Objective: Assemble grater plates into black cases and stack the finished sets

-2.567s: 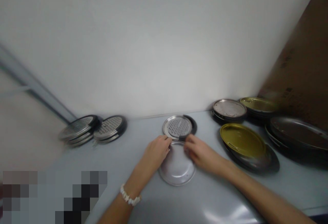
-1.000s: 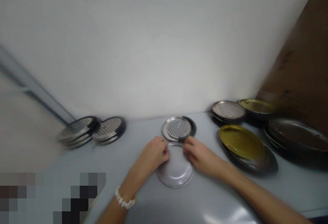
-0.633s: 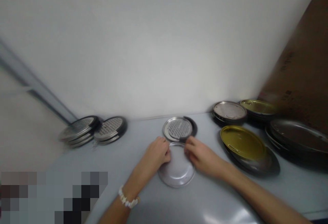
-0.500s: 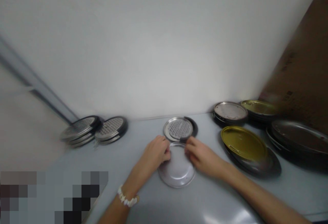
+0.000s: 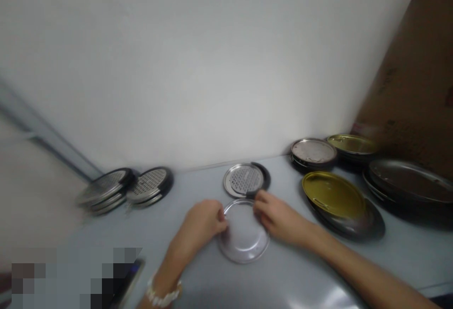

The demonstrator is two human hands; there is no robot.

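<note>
A shallow round metal plate (image 5: 246, 231) with a raised rim lies in front of me. At its upper left rim is my left hand (image 5: 205, 219), fingers curled and thumb pressed in; blur hides what is between the fingertips. My right hand (image 5: 278, 212) is closed over the upper right rim, its fingertips bent inward. Just beyond the plate lies a round grater disc (image 5: 244, 179) with a black edge piece. A white bracelet (image 5: 163, 292) circles my left wrist.
Stacks of grater discs (image 5: 106, 188) (image 5: 150, 184) stand at the left. To the right are a gold-coloured lid (image 5: 332, 193) on a dark one, a silver lid stack (image 5: 313, 151), another gold lid (image 5: 352, 144) and dark pans (image 5: 406, 181). A wall and a brown cardboard panel (image 5: 406, 87) rise behind.
My left hand has slid left and toward me along the plate's rim. My right hand stays at the upper right rim. The whole view has shifted slightly.
</note>
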